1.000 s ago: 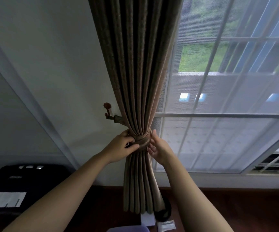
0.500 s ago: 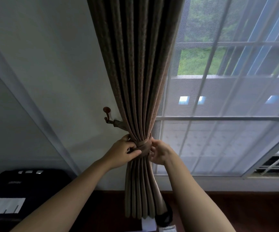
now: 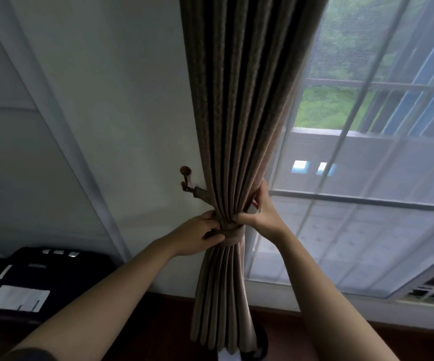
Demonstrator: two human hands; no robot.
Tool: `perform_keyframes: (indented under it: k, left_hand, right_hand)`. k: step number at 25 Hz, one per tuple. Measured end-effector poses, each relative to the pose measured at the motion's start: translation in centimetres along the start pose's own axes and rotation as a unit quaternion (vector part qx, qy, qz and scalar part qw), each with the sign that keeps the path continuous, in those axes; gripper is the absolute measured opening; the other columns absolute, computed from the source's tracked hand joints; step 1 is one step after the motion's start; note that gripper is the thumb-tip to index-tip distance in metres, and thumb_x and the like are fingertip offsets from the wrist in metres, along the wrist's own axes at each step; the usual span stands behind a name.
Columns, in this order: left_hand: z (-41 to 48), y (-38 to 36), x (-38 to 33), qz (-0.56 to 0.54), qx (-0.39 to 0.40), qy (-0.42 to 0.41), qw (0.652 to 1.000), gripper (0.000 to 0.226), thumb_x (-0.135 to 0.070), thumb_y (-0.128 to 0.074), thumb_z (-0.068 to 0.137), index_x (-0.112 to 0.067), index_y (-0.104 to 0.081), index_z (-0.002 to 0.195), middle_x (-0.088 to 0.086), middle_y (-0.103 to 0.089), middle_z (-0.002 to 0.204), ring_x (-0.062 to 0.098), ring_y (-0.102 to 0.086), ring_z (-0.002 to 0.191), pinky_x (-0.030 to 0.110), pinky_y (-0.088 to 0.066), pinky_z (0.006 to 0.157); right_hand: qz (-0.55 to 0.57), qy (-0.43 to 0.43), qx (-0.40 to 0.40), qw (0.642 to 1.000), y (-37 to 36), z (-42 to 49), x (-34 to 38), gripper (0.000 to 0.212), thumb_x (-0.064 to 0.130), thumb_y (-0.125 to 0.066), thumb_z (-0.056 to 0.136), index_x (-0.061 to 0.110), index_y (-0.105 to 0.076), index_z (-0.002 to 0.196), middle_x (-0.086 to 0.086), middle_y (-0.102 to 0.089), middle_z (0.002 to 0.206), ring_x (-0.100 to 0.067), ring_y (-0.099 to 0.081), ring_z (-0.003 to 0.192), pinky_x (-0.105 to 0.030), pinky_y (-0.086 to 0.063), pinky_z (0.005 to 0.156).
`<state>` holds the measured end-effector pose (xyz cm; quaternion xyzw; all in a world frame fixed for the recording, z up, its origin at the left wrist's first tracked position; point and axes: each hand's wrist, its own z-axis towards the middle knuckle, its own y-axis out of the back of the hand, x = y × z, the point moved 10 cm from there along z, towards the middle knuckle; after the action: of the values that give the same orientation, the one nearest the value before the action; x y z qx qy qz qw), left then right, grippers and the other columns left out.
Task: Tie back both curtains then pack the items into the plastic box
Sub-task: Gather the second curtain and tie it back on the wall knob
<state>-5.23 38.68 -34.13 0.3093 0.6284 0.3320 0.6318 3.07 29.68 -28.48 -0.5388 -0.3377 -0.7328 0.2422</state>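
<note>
Head view. We take the wall hook [image 3: 186,178] as landmark. The brown curtain [image 3: 239,113] hangs just right of the hook, its long axis vertical, pleats gathered to a narrow waist below and right of the hook. A fabric tieback band [image 3: 230,229] wraps that waist; a strap end [image 3: 201,193] runs from the hook's base toward the curtain.

Our left hand [image 3: 197,234] sits below the hook, on the band's left side, fingers curled closed onto the band. Our right hand [image 3: 261,209] is on the far side of the curtain from the hook, thumb and fingers pinching the pleats' right edge just above the band.

Key relation: the hook lies up and left of the band, so the left hand is the nearer one. We judge this curtain nearly tied; whether the band's loop is seated on the hook we cannot tell. The plastic box is not identifiable here; a black case [image 3: 41,280] rests well below and left of the hook.
</note>
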Motion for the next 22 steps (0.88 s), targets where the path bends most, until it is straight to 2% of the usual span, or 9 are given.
perform_keyframes:
  k: [2, 4, 5, 7, 9, 12, 16, 18, 22]
  left_hand:
    - [-0.1, 0.2, 0.2, 0.007, -0.007, 0.004, 1.000, 0.030, -0.033, -0.053, 0.093, -0.017, -0.061, 0.117, -0.002, -0.044, 0.137, 0.014, -0.053, 0.114, 0.034, -0.048, 0.096]
    - [-0.4, 0.5, 0.3, 0.001, -0.021, 0.004, 1.000, 0.026, -0.031, -0.054, 0.092, -0.016, -0.061, 0.113, -0.002, -0.048, 0.131, 0.015, -0.055, 0.109, 0.035, -0.050, 0.093]
    - [-0.6, 0.7, 0.3, -0.006, -0.030, 0.005, 1.000, 0.024, -0.031, -0.056, 0.092, -0.016, -0.061, 0.110, -0.004, -0.049, 0.128, 0.014, -0.056, 0.107, 0.033, -0.050, 0.092]
    - [-1.2, 1.6, 0.6, -0.018, -0.051, 0.010, 0.998, 0.015, -0.029, -0.057, 0.091, -0.019, -0.061, 0.101, -0.009, -0.051, 0.116, 0.010, -0.056, 0.098, 0.025, -0.049, 0.086]
    - [-1.8, 2.7, 1.1, -0.008, -0.065, 0.015, 0.998, 0.010, -0.028, -0.059, 0.090, -0.018, -0.058, 0.089, -0.005, -0.057, 0.096, 0.009, -0.056, 0.082, 0.021, -0.046, 0.073]
    - [-2.7, 4.2, 1.6, -0.017, -0.073, 0.019, 0.997, 0.006, -0.025, -0.061, 0.089, -0.020, -0.063, 0.086, -0.007, -0.062, 0.077, 0.002, -0.055, 0.068, 0.012, -0.038, 0.060]
    - [-3.2, 6.9, 4.1, -0.150, -0.141, 0.051, 0.977, 0.012, -0.012, -0.067, 0.085, -0.015, -0.072, 0.095, -0.006, -0.070, 0.082, 0.000, -0.063, 0.071, 0.011, -0.048, 0.068]
    - [-3.2, 7.3, 5.9, -0.295, -0.193, 0.084, 0.932, 0.016, -0.003, -0.064, 0.085, -0.013, -0.070, 0.096, 0.000, -0.071, 0.088, 0.007, -0.067, 0.079, 0.014, -0.052, 0.073]
    - [-2.8, 6.5, 9.4, -0.501, -0.345, 0.169, 0.775, 0.018, 0.001, -0.061, 0.085, -0.013, -0.062, 0.095, 0.006, -0.066, 0.084, 0.018, -0.063, 0.083, 0.018, -0.054, 0.069]
  right_hand:
    - [-0.028, 0.006, -0.018, 0.999, -0.4, -0.3, 0.2, 0.095, 0.008, -0.077, 0.060, 0.010, -0.021, 0.137, 0.017, -0.049, 0.107, 0.019, -0.051, 0.097, -0.003, -0.041, 0.081]
    - [-0.074, 0.005, -0.073, 0.995, -0.3, -0.4, 0.2, 0.101, 0.021, -0.082, 0.057, 0.009, -0.020, 0.136, 0.018, -0.051, 0.104, 0.016, -0.053, 0.096, -0.004, -0.043, 0.075]
    - [-0.095, -0.004, -0.101, 0.990, 0.0, -0.5, 0.2, 0.104, 0.032, -0.080, 0.054, 0.011, -0.020, 0.136, 0.016, -0.053, 0.102, 0.008, -0.057, 0.095, -0.010, -0.046, 0.074]
    - [-0.124, -0.017, -0.136, 0.983, 0.4, -0.5, 0.2, 0.106, 0.043, -0.072, 0.049, 0.019, -0.018, 0.137, 0.008, -0.057, 0.102, -0.012, -0.060, 0.094, -0.031, -0.052, 0.076]
    - [-0.143, -0.016, -0.140, 0.980, 0.3, -0.3, 0.2, 0.103, 0.041, -0.071, 0.050, 0.027, -0.017, 0.137, 0.006, -0.056, 0.104, -0.020, -0.059, 0.095, -0.044, -0.053, 0.079]
    - [-0.160, -0.010, -0.142, 0.977, -0.1, -0.3, 0.5, 0.101, 0.034, -0.072, 0.055, 0.029, -0.015, 0.138, 0.008, -0.054, 0.102, -0.023, -0.059, 0.096, -0.047, -0.052, 0.080]
    - [-0.150, -0.013, -0.169, 0.974, -0.5, -0.3, 0.5, 0.106, 0.031, -0.077, 0.061, 0.029, -0.010, 0.142, 0.003, -0.056, 0.111, -0.028, -0.059, 0.103, -0.047, -0.052, 0.083]
    - [-0.134, -0.013, -0.185, 0.973, -0.9, -0.1, 0.4, 0.109, 0.030, -0.080, 0.063, 0.032, -0.007, 0.144, 0.002, -0.055, 0.120, -0.025, -0.057, 0.108, -0.043, -0.051, 0.087]
    - [-0.108, -0.022, -0.223, 0.969, -2.5, 0.1, 0.6, 0.112, 0.039, -0.079, 0.062, 0.042, 0.000, 0.142, 0.008, -0.047, 0.132, -0.020, -0.051, 0.118, -0.039, -0.047, 0.095]
